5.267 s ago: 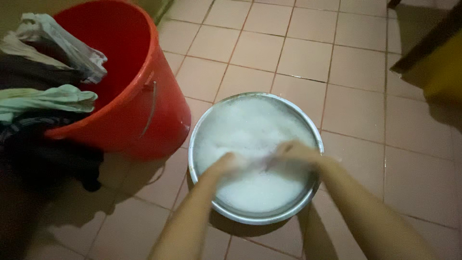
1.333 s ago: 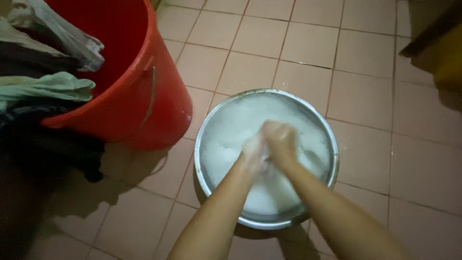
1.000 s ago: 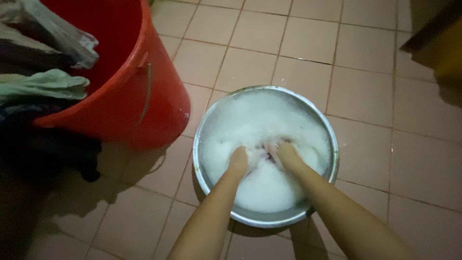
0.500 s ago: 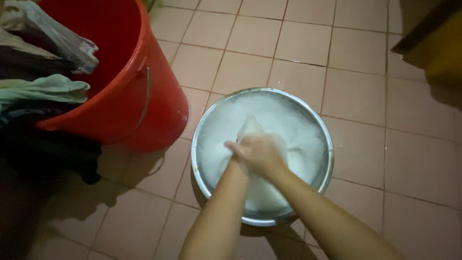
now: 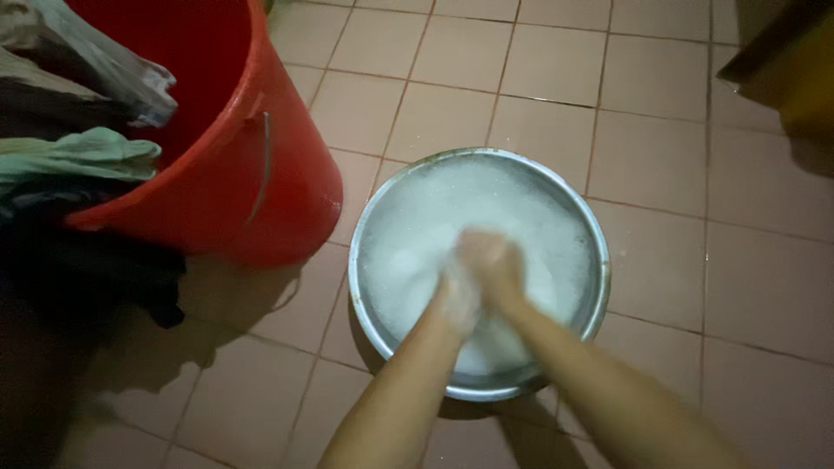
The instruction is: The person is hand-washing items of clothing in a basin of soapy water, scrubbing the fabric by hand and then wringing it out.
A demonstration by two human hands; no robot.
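A round metal basin full of white suds sits on the tiled floor. Both my hands are pressed together over its middle, blurred by motion. My left hand and my right hand are closed around a wet, soapy piece of cloth that is mostly hidden in foam and between my fingers. My forearms reach in from the bottom edge of the view.
A large red bucket with a metal handle stands just left of the basin, clothes draped over its rim. Dark garments lie on the floor at the left. A dark and yellow object is at the top right.
My hands have kept rubbing the cloth in the suds: apart and low a second ago, lifted together half a second ago, now pressed together slightly further right.
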